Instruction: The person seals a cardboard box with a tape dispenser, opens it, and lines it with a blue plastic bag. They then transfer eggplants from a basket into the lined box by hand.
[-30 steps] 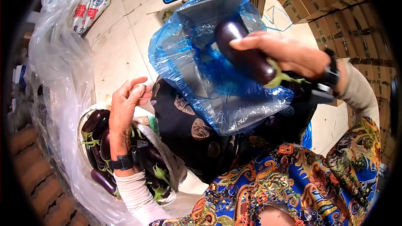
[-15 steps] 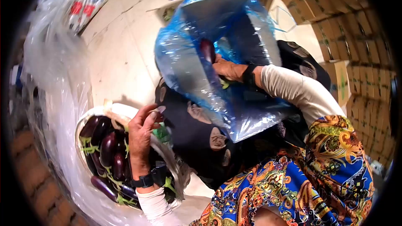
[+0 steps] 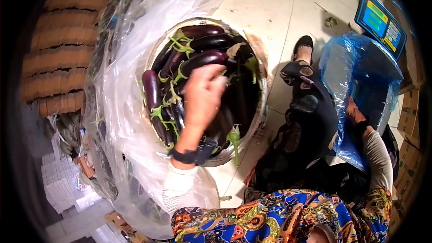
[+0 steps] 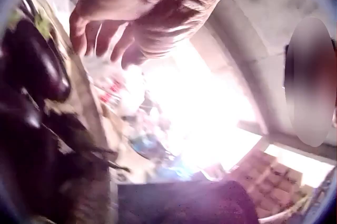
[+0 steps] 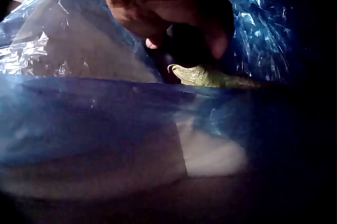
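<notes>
1. From where I'm standing, the heaped eggplants (image 3: 204, 58) are gleaming deep purple, some nearly black, and their stems (image 3: 180, 45) are showing fresh green.
2. Around them, the basket (image 3: 264, 96) is showing an off-white rim, and the plastic sheeting (image 3: 128, 90) is glinting milky and see-through.
3. The bag (image 3: 335, 65) is shining translucent blue.
4. Inside it, one eggplant cap (image 5: 202, 75) is showing yellow-green; the fruit is looking near-black, though deep shadow may be fooling me.
5. The blouse (image 3: 252, 218) is flaunting blue, gold, orange and red paisley; the trousers (image 3: 315, 121) are carrying pale patches on black.
6. The scale (image 3: 380, 24) is displaying blue, yellow and green.
7. Stacked cardboard (image 3: 63, 36) is showing brown.
</notes>
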`<state>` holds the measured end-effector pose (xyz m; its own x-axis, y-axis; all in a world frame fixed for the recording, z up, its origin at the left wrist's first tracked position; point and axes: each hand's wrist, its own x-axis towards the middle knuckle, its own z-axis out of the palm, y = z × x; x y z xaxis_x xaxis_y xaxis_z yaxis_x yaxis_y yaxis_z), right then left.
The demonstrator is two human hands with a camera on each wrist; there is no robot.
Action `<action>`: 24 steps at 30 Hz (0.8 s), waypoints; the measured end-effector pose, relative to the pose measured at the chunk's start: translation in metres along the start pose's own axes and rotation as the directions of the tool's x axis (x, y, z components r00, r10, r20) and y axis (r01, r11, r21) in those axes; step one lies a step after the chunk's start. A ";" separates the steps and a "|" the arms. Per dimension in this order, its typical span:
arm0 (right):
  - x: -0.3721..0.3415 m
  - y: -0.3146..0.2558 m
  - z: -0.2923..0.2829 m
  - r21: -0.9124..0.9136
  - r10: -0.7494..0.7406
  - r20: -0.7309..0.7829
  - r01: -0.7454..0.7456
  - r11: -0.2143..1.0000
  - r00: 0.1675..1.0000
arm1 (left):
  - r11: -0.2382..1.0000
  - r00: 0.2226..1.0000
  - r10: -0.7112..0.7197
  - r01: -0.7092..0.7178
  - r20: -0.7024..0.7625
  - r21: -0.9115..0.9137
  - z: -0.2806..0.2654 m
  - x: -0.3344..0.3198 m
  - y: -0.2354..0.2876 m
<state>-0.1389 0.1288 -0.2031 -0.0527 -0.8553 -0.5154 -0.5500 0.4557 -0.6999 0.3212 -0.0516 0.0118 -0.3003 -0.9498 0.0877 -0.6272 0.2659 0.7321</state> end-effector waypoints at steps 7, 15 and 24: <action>0.025 0.081 -0.004 -0.297 -0.241 -0.005 0.229 0.927 0.971 | 0.638 0.820 -0.365 0.565 -0.441 0.523 -0.131 -0.019 -0.213; -0.021 -0.009 -0.067 -0.528 -0.125 0.213 0.222 0.820 0.969 | 0.891 0.801 -0.454 0.412 -0.390 -0.191 -0.130 -0.039 -0.234; -0.085 -0.174 -0.088 -0.424 -0.202 0.039 0.199 0.884 0.979 | 0.958 0.831 0.118 0.048 -0.544 0.282 -0.129 -0.003 -0.066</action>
<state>-0.1126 0.1006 0.0059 0.0920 -0.9194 -0.3824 -0.8498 0.1277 -0.5114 0.4558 -0.0870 0.0502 0.0673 -0.8471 0.5271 -0.8183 0.2554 0.5150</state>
